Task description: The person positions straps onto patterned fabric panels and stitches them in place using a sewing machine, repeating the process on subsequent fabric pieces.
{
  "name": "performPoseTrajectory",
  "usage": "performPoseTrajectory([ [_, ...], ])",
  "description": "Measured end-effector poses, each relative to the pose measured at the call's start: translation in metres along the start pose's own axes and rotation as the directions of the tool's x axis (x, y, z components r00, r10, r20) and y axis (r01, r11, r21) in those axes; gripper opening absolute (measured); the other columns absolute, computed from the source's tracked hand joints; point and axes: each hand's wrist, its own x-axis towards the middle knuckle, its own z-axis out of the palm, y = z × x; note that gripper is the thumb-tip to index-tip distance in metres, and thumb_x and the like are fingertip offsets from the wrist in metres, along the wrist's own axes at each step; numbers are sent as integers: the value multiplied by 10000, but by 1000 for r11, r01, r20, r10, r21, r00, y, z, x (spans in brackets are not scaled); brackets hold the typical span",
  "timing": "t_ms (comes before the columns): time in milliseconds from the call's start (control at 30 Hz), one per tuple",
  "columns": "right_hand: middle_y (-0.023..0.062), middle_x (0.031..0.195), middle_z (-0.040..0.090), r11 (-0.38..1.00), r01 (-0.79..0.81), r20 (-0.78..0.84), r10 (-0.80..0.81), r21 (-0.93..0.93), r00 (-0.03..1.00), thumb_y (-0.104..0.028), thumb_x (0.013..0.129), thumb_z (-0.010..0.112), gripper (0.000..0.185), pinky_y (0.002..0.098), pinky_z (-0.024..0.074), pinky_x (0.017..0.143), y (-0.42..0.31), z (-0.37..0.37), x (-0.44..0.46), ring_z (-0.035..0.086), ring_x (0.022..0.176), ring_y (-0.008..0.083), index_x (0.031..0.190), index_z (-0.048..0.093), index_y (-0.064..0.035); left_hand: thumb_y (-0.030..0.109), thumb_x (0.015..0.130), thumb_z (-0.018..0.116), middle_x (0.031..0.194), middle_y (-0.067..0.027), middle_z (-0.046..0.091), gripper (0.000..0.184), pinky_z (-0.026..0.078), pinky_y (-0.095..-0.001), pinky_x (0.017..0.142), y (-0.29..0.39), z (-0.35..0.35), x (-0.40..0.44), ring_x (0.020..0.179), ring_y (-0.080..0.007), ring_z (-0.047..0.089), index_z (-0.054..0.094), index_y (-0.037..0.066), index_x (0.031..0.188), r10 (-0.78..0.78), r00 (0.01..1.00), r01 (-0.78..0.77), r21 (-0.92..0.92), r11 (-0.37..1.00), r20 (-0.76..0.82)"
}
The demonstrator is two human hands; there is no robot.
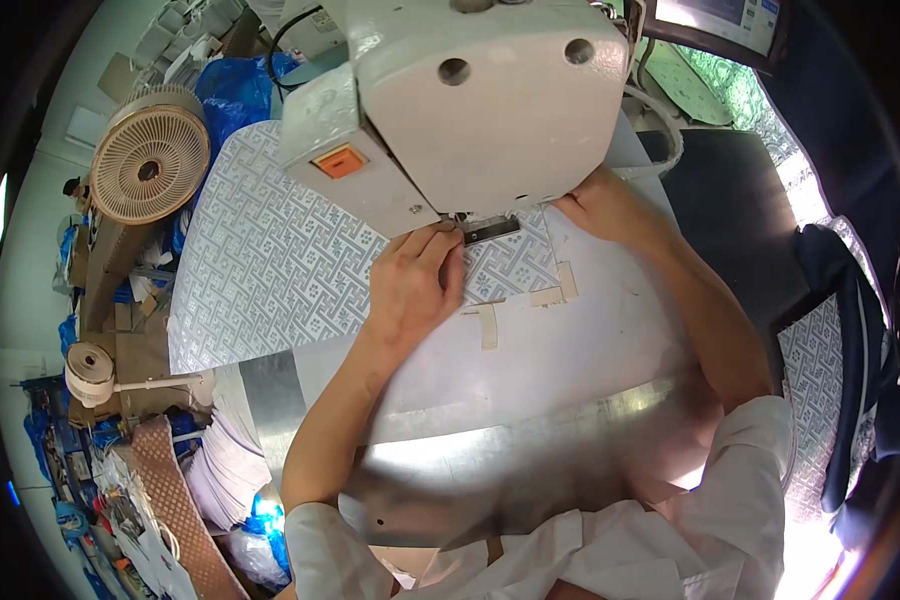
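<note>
A large off-white industrial machine head (490, 110), which looks like a sewing machine, fills the top centre, with an orange switch (340, 162) on its left side. My left hand (415, 280) is closed, fingertips pressed together beside the needle area. They meet the left end of a small dark metal bar (493, 230); what they pinch is too small to make out. My right hand (615, 215) reaches to the right lower edge of the head. Its thumb points left, while the other fingers are mostly hidden by the machine. Patterned grey-and-white sheeting (270, 250) covers the table under the left hand.
Tan tape pieces (487, 327) mark the white work surface (590, 340). A round fan (150, 165) stands at left, above a smaller cream-coloured device (90, 373) and stacked white sheets (225, 470). A monitor (720, 25) is at upper right; dark cloth (845, 360) hangs on the right.
</note>
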Motion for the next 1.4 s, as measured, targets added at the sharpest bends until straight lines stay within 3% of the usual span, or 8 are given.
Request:
performPoseTrajectory([
  [167, 140, 1167, 655, 1000, 15, 69, -15, -12, 998, -71, 911, 736, 247, 446, 555, 886, 5, -4, -1, 657, 1056, 362, 1155, 699, -75, 27, 841, 723, 1006, -93, 740, 111, 589, -386, 749, 1, 1, 0, 866, -291, 714, 713, 35, 951, -13, 1000, 13, -2, 1000, -6],
  [300, 147, 1137, 673, 988, 73, 52, -66, -135, 996, -78, 904, 745, 261, 450, 557, 883, -2, 3, 0, 663, 1050, 359, 1161, 701, -83, 26, 849, 716, 1011, -92, 736, 101, 587, -384, 743, 3, 1, -1, 869, -292, 713, 706, 36, 949, -27, 1000, 27, -3, 1000, 8],
  [400, 146, 1064, 735, 995, 12, 71, -6, -95, 997, -140, 921, 750, 228, 442, 543, 919, -6, -1, 3, 679, 1030, 364, 1142, 745, -84, 25, 854, 712, 1017, -92, 733, 101, 586, -385, 737, 3, 0, -1, 867, -293, 711, 705, 36, 955, -40, 999, 40, -8, 999, 12],
  [667, 145, 1075, 743, 993, -96, 147, 105, -65, 984, -154, 921, 757, 239, 430, 551, 902, -3, -2, 1, 692, 1011, 353, 1148, 743, -81, 24, 856, 706, 1026, -89, 727, 105, 583, -387, 748, 4, -1, -1, 868, -295, 703, 697, 34, 960, -34, 999, 34, 0, 999, 31],
  [767, 143, 1077, 744, 993, -92, 154, 103, -73, 983, -153, 923, 756, 238, 429, 550, 903, -3, 0, 0, 694, 1015, 349, 1149, 742, -79, 27, 861, 702, 1048, -93, 719, 144, 584, -385, 757, 5, -4, -1, 885, -294, 703, 708, 28, 1005, -70, 992, 68, 26, 997, 108],
  [933, 140, 1081, 745, 995, -16, 155, 32, -102, 987, -151, 927, 752, 243, 429, 550, 906, -4, -2, 3, 695, 1017, 345, 1157, 739, -74, 31, 867, 700, 1077, -96, 711, 211, 585, -384, 762, 10, -6, 2, 903, -291, 704, 727, 27, 1075, -52, 996, 47, 60, 997, 77],
  [1033, 153, 1079, 725, 996, -68, 151, 77, -61, 985, -104, 905, 756, 225, 448, 559, 888, -5, -6, 3, 685, 1003, 361, 1129, 747, -83, 36, 871, 698, 1099, -104, 706, 265, 586, -385, 771, 9, -5, 1, 917, -293, 705, 736, 29, 1133, -62, 993, 56, 68, 996, 98],
  [1400, 155, 1067, 741, 990, -76, 132, 92, -117, 987, -133, 933, 742, 185, 439, 552, 904, -11, 1, -2, 692, 1005, 359, 1102, 767, -64, 20, 805, 679, 1144, -104, 692, 342, 595, -372, 805, 13, -3, 0, 995, -278, 691, 742, 36, 1141, -64, 987, 39, 167, 985, 148],
])
